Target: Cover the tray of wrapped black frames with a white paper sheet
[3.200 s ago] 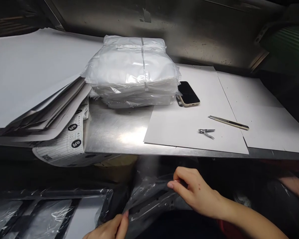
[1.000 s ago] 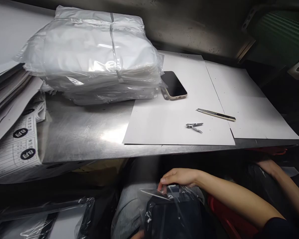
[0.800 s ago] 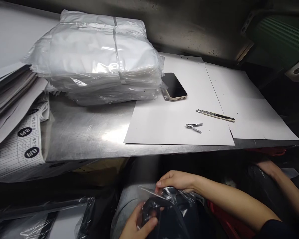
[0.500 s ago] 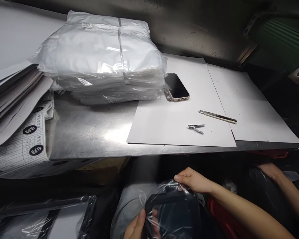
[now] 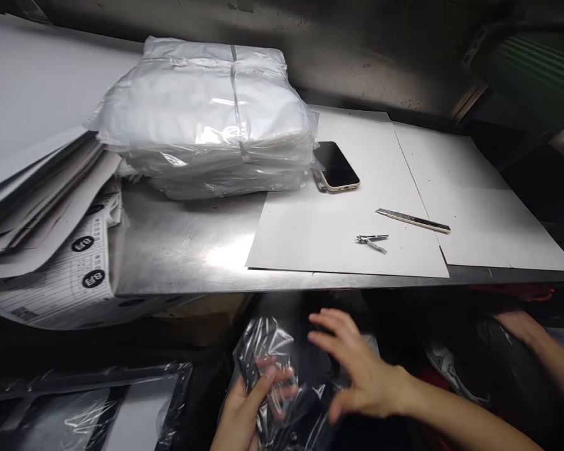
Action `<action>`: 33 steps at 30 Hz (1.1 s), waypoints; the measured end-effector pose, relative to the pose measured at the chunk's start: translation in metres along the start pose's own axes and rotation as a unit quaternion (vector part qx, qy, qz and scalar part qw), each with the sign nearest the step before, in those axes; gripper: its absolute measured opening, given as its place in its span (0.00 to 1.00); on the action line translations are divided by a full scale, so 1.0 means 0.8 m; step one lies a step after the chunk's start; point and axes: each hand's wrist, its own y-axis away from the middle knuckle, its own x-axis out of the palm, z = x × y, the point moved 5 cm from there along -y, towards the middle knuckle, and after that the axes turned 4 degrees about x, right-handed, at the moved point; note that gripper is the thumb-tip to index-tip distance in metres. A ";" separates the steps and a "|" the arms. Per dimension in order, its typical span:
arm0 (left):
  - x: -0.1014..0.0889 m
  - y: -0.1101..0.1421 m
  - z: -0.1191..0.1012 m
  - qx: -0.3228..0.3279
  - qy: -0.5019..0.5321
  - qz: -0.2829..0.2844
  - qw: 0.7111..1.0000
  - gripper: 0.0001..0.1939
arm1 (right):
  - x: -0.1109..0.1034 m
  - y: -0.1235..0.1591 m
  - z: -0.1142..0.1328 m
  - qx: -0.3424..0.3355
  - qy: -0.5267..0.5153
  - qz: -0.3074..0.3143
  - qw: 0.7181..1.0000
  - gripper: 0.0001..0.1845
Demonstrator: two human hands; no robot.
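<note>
Below the front edge of the steel table (image 5: 178,250), my left hand (image 5: 244,407) is closed on a crinkled clear plastic bag with a dark item inside (image 5: 267,357). My right hand (image 5: 357,369) hovers just to the right of the bag, fingers stretched out and spread, slightly blurred by motion, holding nothing. On the table sit a tall strapped bundle of clear plastic bags (image 5: 207,119), a phone (image 5: 337,166), a utility knife (image 5: 413,220) and small metal nippers (image 5: 372,241) on white sheets (image 5: 338,232).
Stacked papers and printed forms (image 5: 51,250) overhang the table's left end. A flat bagged dark frame (image 5: 84,407) lies low at the left. Another person's hand and forearm (image 5: 536,344) reach in at the lower right under the table edge.
My right hand has let go of the bag's top and opened, fingers now spread. My left hand has lifted the bag, which is more crumpled. The view shifted slightly right.
</note>
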 end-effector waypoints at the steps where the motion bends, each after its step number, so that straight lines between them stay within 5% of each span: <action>1: -0.002 -0.003 -0.005 -0.002 0.028 -0.020 0.999 0.08 | 0.016 0.007 0.005 -0.045 0.019 0.029 0.998 0.38; 3: -0.008 -0.009 -0.011 -0.007 0.086 -0.063 0.994 0.06 | 0.045 0.021 0.004 -0.112 0.029 0.029 0.993 0.29; 5: -0.013 -0.013 -0.011 -0.012 0.139 -0.099 0.985 0.06 | 0.062 0.033 -0.010 -0.126 -0.023 -0.056 0.990 0.28; 8: -0.008 -0.015 -0.003 -0.046 0.206 -0.093 0.973 0.08 | 0.078 0.046 -0.034 -0.079 -0.102 -0.141 0.982 0.28; 12: -0.002 -0.015 0.001 -0.061 0.246 -0.079 0.964 0.09 | 0.087 0.054 -0.056 0.059 -0.263 -0.197 0.943 0.16; 15: -0.005 -0.015 0.000 -0.022 0.245 -0.110 0.963 0.09 | 0.096 0.043 -0.061 0.182 -0.414 -0.161 0.877 0.20; 19: -0.004 -0.012 0.019 -0.029 0.226 -0.112 0.967 0.09 | 0.090 0.001 -0.053 0.222 -0.584 -0.074 0.777 0.34; 23: -0.007 -0.010 0.047 -0.071 0.196 -0.090 0.974 0.08 | 0.086 -0.031 -0.062 0.228 -0.665 -0.070 0.708 0.20; 28: -0.012 -0.008 0.047 -0.082 0.198 -0.035 0.976 0.20 | 0.108 -0.031 -0.071 0.246 -0.693 -0.067 0.674 0.13; 33: -0.011 0.001 0.040 -0.083 0.315 0.101 0.940 0.18 | 0.100 -0.019 -0.068 0.250 -0.672 -0.028 0.697 0.11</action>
